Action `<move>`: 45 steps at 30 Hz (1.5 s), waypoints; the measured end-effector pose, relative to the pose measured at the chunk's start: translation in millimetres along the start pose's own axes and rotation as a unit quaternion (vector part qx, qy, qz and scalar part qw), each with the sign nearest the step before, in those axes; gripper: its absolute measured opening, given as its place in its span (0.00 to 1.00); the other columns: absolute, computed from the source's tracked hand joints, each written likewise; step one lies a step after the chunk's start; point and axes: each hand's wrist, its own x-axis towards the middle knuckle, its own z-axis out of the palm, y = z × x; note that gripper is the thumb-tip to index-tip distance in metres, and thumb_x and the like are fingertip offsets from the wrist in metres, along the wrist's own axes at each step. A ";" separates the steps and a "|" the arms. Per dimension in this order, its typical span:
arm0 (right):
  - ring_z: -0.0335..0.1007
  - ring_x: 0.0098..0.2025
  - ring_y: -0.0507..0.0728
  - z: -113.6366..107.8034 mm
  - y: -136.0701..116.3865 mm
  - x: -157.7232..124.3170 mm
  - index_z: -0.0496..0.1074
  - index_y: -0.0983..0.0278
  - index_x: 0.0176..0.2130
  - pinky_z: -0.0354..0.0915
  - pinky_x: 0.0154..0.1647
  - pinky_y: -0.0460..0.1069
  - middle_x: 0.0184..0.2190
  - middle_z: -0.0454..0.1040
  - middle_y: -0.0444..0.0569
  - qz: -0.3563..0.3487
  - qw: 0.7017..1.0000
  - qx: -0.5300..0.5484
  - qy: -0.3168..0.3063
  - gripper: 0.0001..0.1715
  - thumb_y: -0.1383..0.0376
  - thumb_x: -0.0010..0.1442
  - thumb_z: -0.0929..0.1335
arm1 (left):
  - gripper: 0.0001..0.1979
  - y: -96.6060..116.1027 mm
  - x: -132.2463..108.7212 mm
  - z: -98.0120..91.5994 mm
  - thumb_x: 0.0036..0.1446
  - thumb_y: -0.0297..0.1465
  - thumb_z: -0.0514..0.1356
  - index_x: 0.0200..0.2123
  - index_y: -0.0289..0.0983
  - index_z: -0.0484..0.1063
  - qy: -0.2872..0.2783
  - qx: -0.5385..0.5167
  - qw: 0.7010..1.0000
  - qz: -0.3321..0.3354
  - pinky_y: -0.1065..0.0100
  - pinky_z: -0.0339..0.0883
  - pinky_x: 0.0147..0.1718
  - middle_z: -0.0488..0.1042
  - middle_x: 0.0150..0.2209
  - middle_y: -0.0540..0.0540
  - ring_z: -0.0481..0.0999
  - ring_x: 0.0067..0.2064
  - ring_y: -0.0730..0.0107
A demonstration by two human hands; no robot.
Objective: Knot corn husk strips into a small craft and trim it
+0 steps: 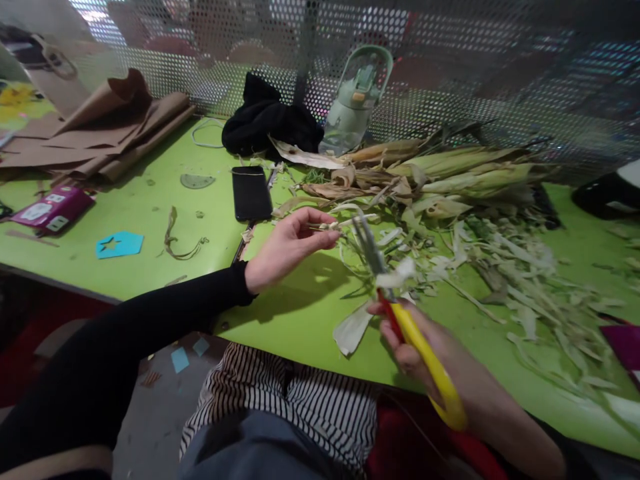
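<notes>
My left hand (295, 243) is closed in a pinch above the table, with a thin pale strip of corn husk (360, 221) between thumb and fingertips. In my right hand (425, 340) is a pair of scissors (424, 353) with a yellow and red handle, its blades pointing up toward the strip. The blades are blurred, and I cannot tell whether they touch it. A pale scrap of husk (397, 273) shows across the blades near the handle. Below lies a broad, pale piece of husk (353, 328). Cut husk shreds (465, 257) are scattered to the right.
Whole corn husks (450, 173) are heaped at the back of the green table (210, 220). A black phone (251, 193), black cloth (273, 120) and green-lidded bottle (353, 100) stand or lie nearby. Brown paper (110, 130), a purple packet (53, 210) and a blue tag (119, 245) are left.
</notes>
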 end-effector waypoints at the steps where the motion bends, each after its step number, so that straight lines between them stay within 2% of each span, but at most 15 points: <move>1: 0.67 0.29 0.57 1.2 -4.3 0.2 0.70 0.58 0.46 0.65 0.28 0.51 0.28 0.71 0.45 0.008 0.999 -0.031 -0.001 0.28 0.54 0.44 0.71 | 0.14 0.1 -0.3 0.3 0.53 0.32 0.68 0.41 0.33 0.70 0.001 0.009 1.000 0.008 0.69 0.71 0.40 0.77 0.35 0.49 0.76 0.36 0.76; 3: 0.71 0.34 0.61 3.1 -10.9 2.2 0.70 0.57 0.45 0.67 0.36 0.55 0.34 0.75 0.49 0.020 0.995 -0.094 0.016 0.27 0.53 0.44 0.72 | 0.15 -0.4 -0.6 0.8 0.53 0.33 0.68 0.41 0.33 0.70 -0.005 0.027 0.999 0.031 0.69 0.71 0.40 0.77 0.36 0.48 0.76 0.36 0.76; 5: 0.71 0.35 0.62 4.1 -13.0 4.0 0.70 0.57 0.43 0.67 0.38 0.56 0.37 0.76 0.50 0.024 0.991 -0.123 0.036 0.28 0.52 0.43 0.73 | 0.15 -1.7 -1.0 0.7 0.54 0.34 0.67 0.42 0.34 0.70 -0.006 0.056 0.996 0.063 0.69 0.72 0.40 0.77 0.37 0.48 0.76 0.37 0.75; 7: 0.69 0.33 0.60 4.6 -10.2 3.7 0.70 0.58 0.44 0.65 0.34 0.54 0.34 0.74 0.50 0.023 0.994 -0.106 0.033 0.30 0.50 0.42 0.74 | 0.14 -2.6 -1.9 0.0 0.56 0.36 0.66 0.41 0.34 0.69 0.005 0.107 0.989 0.105 0.69 0.73 0.40 0.77 0.38 0.47 0.77 0.38 0.73; 9: 0.62 0.27 0.55 5.2 -3.8 1.1 0.69 0.58 0.47 0.60 0.27 0.50 0.29 0.69 0.46 0.020 0.999 -0.028 -0.012 0.34 0.46 0.43 0.72 | 0.12 -1.9 -3.2 -1.7 0.58 0.36 0.64 0.40 0.35 0.69 0.016 0.187 0.969 0.161 0.68 0.73 0.40 0.77 0.38 0.46 0.77 0.39 0.72; 11: 0.53 0.22 0.51 5.8 3.5 -3.0 0.67 0.57 0.48 0.53 0.21 0.47 0.26 0.62 0.41 0.024 0.995 0.062 -0.074 0.36 0.41 0.45 0.70 | 0.08 0.8 -4.3 -4.3 0.62 0.34 0.62 0.39 0.35 0.69 0.015 0.289 0.926 0.240 0.68 0.74 0.41 0.79 0.39 0.45 0.78 0.40 0.71; 13: 0.47 0.21 0.49 5.9 9.3 -7.5 0.65 0.55 0.49 0.48 0.19 0.47 0.26 0.58 0.39 0.033 0.986 0.120 -0.111 0.39 0.37 0.45 0.70 | 0.04 5.1 -5.0 -7.6 0.64 0.30 0.59 0.39 0.35 0.70 0.008 0.381 0.862 0.333 0.68 0.73 0.42 0.80 0.40 0.44 0.79 0.43 0.70; 16: 0.47 0.22 0.49 5.9 12.5 -12.9 0.65 0.54 0.49 0.48 0.18 0.46 0.27 0.57 0.39 0.040 0.981 0.140 -0.127 0.43 0.35 0.40 0.72 | 0.03 11.8 -6.2 -12.0 0.66 0.26 0.56 0.40 0.35 0.70 -0.003 0.463 0.767 0.444 0.68 0.73 0.45 0.81 0.42 0.43 0.80 0.45 0.70; 20: 0.52 0.23 0.51 10.3 12.4 -15.8 0.69 0.56 0.46 0.56 0.22 0.47 0.24 0.60 0.40 0.004 0.979 0.163 -0.120 0.48 0.28 0.38 0.69 | 0.04 17.0 -10.8 -14.6 0.66 0.26 0.56 0.41 0.36 0.71 -0.018 0.537 0.687 0.489 0.68 0.74 0.45 0.80 0.44 0.43 0.80 0.45 0.69; 25: 0.51 0.21 0.50 20.6 15.5 -15.0 0.69 0.57 0.43 0.57 0.21 0.46 0.22 0.59 0.39 -0.009 0.967 0.222 -0.127 0.40 0.32 0.43 0.69 | 0.05 21.2 -16.3 -13.1 0.65 0.25 0.57 0.42 0.38 0.71 -0.013 0.580 0.621 0.526 0.68 0.74 0.43 0.81 0.45 0.45 0.80 0.43 0.70; 29: 0.52 0.20 0.49 22.3 14.0 -16.4 0.70 0.57 0.41 0.57 0.20 0.45 0.21 0.59 0.39 0.004 0.966 0.229 -0.123 0.38 0.34 0.41 0.72 | 0.06 25.6 -17.0 -12.4 0.65 0.24 0.56 0.42 0.38 0.71 -0.011 0.583 0.604 0.544 0.68 0.74 0.42 0.81 0.45 0.44 0.79 0.42 0.69; 33: 0.54 0.19 0.48 21.6 15.6 -17.1 0.70 0.58 0.41 0.57 0.19 0.44 0.22 0.62 0.39 0.009 0.972 0.209 -0.105 0.36 0.35 0.45 0.71 | 0.06 24.9 -16.0 -13.6 0.65 0.24 0.57 0.42 0.37 0.71 -0.006 0.582 0.595 0.554 0.67 0.73 0.42 0.81 0.44 0.42 0.79 0.42 0.68; 37: 0.53 0.16 0.46 19.7 22.5 -14.5 0.71 0.59 0.41 0.54 0.15 0.43 0.19 0.62 0.37 0.002 0.978 0.182 -0.097 0.34 0.36 0.48 0.70 | 0.07 21.3 -15.4 -14.3 0.64 0.24 0.57 0.43 0.38 0.72 -0.012 0.587 0.591 0.554 0.66 0.73 0.41 0.81 0.45 0.43 0.79 0.43 0.67; 41: 0.53 0.14 0.47 16.5 29.2 -12.0 0.72 0.60 0.40 0.56 0.15 0.44 0.17 0.62 0.38 0.010 0.985 0.154 -0.084 0.30 0.39 0.52 0.69 | 0.07 20.5 -16.1 -14.5 0.64 0.24 0.57 0.43 0.39 0.72 -0.017 0.597 0.584 0.550 0.66 0.73 0.39 0.81 0.46 0.44 0.79 0.42 0.67; 45: 0.56 0.14 0.49 15.8 37.3 -11.6 0.72 0.60 0.40 0.58 0.15 0.45 0.15 0.63 0.38 0.046 0.982 0.162 -0.084 0.27 0.42 0.55 0.68 | 0.07 19.7 -17.2 -14.3 0.65 0.25 0.57 0.43 0.39 0.72 -0.026 0.594 0.597 0.539 0.66 0.73 0.39 0.81 0.46 0.43 0.79 0.42 0.67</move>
